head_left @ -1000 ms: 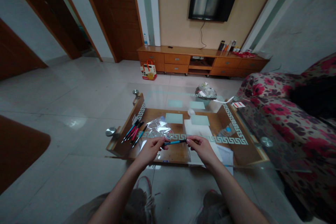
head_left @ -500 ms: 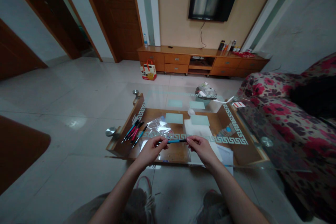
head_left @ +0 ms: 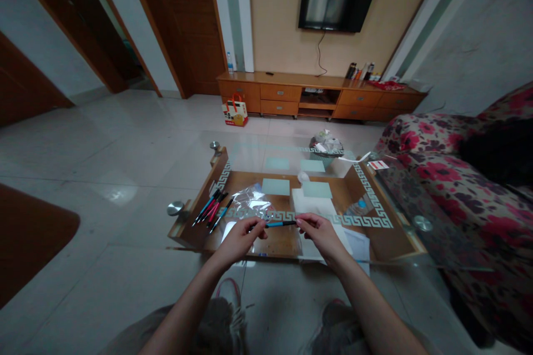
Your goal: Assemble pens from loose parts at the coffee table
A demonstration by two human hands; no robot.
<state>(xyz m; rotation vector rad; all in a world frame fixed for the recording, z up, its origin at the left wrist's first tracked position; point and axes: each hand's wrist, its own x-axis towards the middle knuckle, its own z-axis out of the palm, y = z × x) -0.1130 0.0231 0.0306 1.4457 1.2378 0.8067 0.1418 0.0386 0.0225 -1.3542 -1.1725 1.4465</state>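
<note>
A blue pen (head_left: 280, 224) with black end parts is held level between my two hands, above the near side of the glass-topped coffee table (head_left: 287, 148). My left hand (head_left: 245, 236) pinches its left end, most of which the fingers hide. At the other end, my right hand (head_left: 315, 231) grips the black tip between thumb and fingers. To the left of my hands several blue, red and black pens (head_left: 212, 208) lie together on the glass. A crumpled clear plastic bag (head_left: 252, 199) lies just beyond my left hand.
Under the glass are a white box (head_left: 312, 205) and a water bottle (head_left: 358, 208). A filled waste basket (head_left: 326, 147) stands past the table's far edge. A flowered sofa (head_left: 478, 199) lines the right side. A paper bag (head_left: 235, 111) sits by the TV cabinet (head_left: 281, 91).
Both hands keep the same grip on the pen, nearly in place. The view has shifted very slightly; nothing else has visibly moved.
</note>
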